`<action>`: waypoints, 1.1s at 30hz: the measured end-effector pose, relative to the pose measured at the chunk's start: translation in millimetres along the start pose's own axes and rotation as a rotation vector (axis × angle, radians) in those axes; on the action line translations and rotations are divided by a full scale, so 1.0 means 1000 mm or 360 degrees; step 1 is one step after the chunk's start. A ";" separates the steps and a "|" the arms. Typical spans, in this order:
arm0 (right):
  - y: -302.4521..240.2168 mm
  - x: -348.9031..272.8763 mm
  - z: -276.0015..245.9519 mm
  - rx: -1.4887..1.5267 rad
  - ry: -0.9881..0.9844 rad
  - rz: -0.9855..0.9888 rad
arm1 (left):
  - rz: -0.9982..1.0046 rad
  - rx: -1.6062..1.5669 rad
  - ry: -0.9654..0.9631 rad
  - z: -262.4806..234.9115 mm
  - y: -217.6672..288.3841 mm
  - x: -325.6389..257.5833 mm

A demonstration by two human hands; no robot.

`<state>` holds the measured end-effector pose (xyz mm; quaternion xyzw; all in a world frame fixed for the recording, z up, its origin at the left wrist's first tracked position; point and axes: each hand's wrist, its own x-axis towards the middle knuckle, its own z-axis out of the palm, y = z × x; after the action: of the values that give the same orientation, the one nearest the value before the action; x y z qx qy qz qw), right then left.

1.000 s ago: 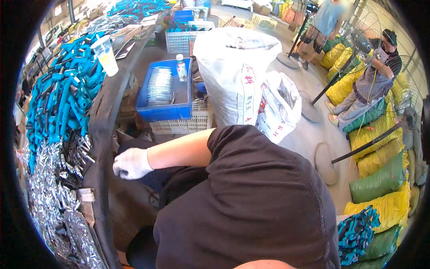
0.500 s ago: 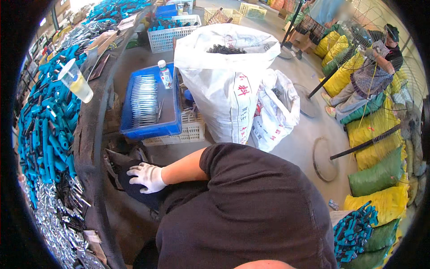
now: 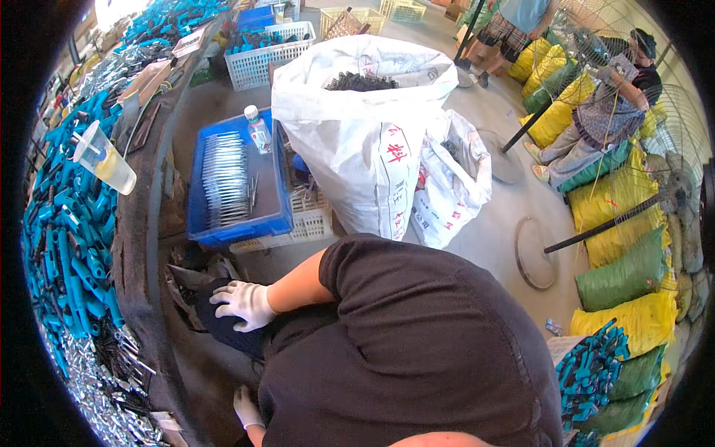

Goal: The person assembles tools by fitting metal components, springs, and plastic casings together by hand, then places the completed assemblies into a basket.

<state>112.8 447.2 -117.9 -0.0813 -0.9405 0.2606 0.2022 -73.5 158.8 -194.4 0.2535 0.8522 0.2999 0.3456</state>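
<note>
One spread right hand (image 3: 242, 304), white-gloved, lies palm down on a dark trouser leg (image 3: 237, 340) whose long axis runs leftward toward the bench edge (image 3: 140, 290), while the left hand (image 3: 244, 407), farther from that knee, shows only partly beside the black shirt (image 3: 417, 328), so I cannot tell whether it grips anything. Beyond the right hand, the nearer one, a blue plastic tray (image 3: 249, 232) sits on a white slatted crate (image 3: 309, 225), its row of slim silver rods (image 3: 225, 179) stretching away with each rod crosswise; teal handles (image 3: 71, 238) heap the bench leftward.
</note>
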 end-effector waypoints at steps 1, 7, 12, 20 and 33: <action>-0.001 0.001 0.001 0.0018 0.0003 0.0001 | -0.0029 0.0003 -0.0099 0.000 -0.058 0.020; 0.002 -0.004 0.003 -0.0038 0.0020 0.0030 | -0.0202 -0.0460 -0.0170 0.000 -0.074 0.039; -0.002 -0.001 0.008 -0.0054 0.0062 0.0014 | -0.0274 -0.0508 -0.0225 -0.008 -0.128 0.060; -0.009 0.001 0.006 -0.0039 0.0013 0.0009 | -0.0058 -0.0336 0.0008 -0.016 -0.156 0.071; -0.003 -0.002 0.005 -0.0011 0.0021 0.0006 | 0.0037 0.0018 -0.0148 -0.015 -0.114 0.046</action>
<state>112.5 442.3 -121.0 -0.0854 -0.9399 0.2573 0.2078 -139.2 104.4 -283.5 0.2789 0.8340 0.2870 0.3799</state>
